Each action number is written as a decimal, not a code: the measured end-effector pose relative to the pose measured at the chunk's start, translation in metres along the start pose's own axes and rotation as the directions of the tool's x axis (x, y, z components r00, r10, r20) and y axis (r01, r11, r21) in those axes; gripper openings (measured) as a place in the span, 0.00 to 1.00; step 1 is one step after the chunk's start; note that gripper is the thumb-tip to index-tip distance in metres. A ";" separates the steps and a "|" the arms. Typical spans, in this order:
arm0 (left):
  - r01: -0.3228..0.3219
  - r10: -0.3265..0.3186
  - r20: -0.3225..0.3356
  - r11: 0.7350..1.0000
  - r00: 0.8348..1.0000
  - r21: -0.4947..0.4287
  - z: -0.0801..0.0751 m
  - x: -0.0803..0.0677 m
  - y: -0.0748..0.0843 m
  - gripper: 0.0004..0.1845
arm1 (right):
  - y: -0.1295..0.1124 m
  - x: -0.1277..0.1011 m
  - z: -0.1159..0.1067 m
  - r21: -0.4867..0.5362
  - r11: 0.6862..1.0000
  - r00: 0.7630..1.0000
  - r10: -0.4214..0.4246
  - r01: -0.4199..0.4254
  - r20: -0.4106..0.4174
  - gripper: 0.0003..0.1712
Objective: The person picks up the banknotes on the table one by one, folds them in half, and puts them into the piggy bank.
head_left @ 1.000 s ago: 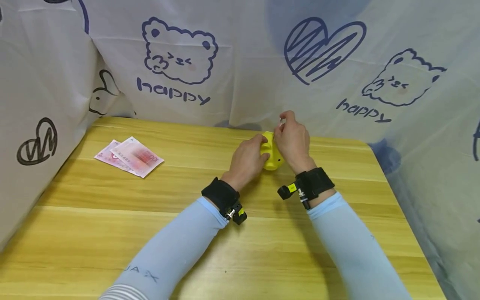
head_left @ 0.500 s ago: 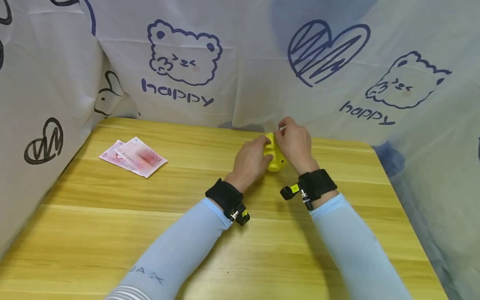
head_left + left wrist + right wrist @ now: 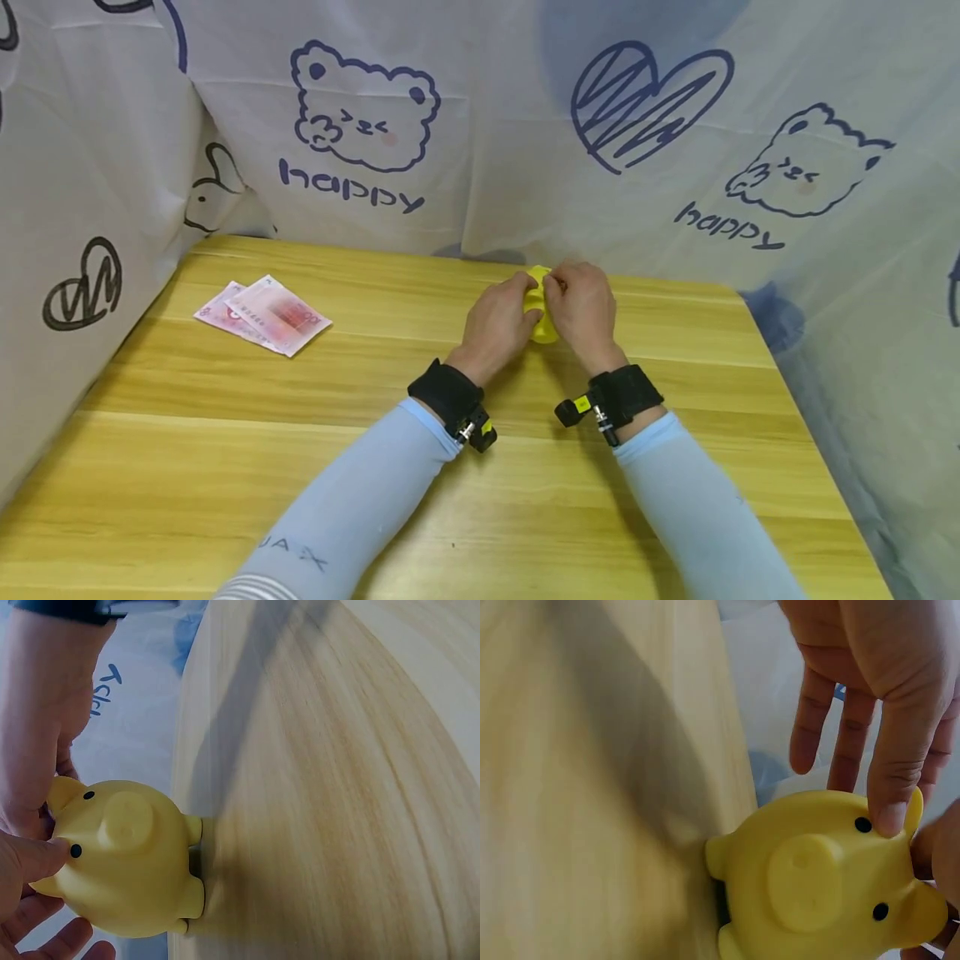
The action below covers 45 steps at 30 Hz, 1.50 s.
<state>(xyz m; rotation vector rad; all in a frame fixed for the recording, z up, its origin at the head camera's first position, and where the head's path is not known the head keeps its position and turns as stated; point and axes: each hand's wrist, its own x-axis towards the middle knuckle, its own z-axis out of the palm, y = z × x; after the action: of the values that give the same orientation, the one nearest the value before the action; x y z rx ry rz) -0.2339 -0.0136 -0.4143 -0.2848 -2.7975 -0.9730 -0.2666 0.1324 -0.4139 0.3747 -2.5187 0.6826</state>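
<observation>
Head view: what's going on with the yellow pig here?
A person has both hands on a yellow piggy bank standing on the wooden table. The left hand steadies its side, thumb on the face by one eye. The right hand is at the top of its back, fingertips pinched together; anything between them is too hidden to tell. Some pink banknotes lie apart, toward the table's far left corner.

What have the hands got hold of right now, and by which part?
The left hand grips the yellow piggy bank by its head and side, thumb beside an eye. The right hand rests at its top by the ear; a grip there cannot be told.
</observation>
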 end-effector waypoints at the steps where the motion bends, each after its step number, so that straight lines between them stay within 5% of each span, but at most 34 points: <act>1: -0.001 0.001 0.001 1.000 1.000 0.003 0.000 0.000 0.000 0.21 | 0.000 -0.003 0.000 -0.011 1.000 1.000 -0.013 0.013 0.003 0.13; 18: -0.010 0.011 -0.025 1.000 1.000 0.029 0.002 -0.001 0.000 0.21 | 0.004 -0.017 0.006 0.017 0.998 0.998 -0.058 0.059 -0.016 0.16; 32: 0.000 0.001 -0.009 1.000 1.000 0.027 0.000 -0.001 0.002 0.22 | 0.005 -0.012 -0.005 0.012 0.999 0.974 0.029 -0.032 0.223 0.20; 45: -0.023 0.023 0.046 1.000 0.999 -0.011 -0.009 -0.009 -0.003 0.30 | 0.004 -0.009 -0.008 0.061 0.994 0.973 0.079 -0.095 0.215 0.26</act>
<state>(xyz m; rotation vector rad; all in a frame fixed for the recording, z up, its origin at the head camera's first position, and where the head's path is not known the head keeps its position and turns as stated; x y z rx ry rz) -0.2249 -0.0228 -0.4112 -0.3447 -2.8249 -0.9892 -0.2576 0.1414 -0.4143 0.3819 -2.7317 0.8061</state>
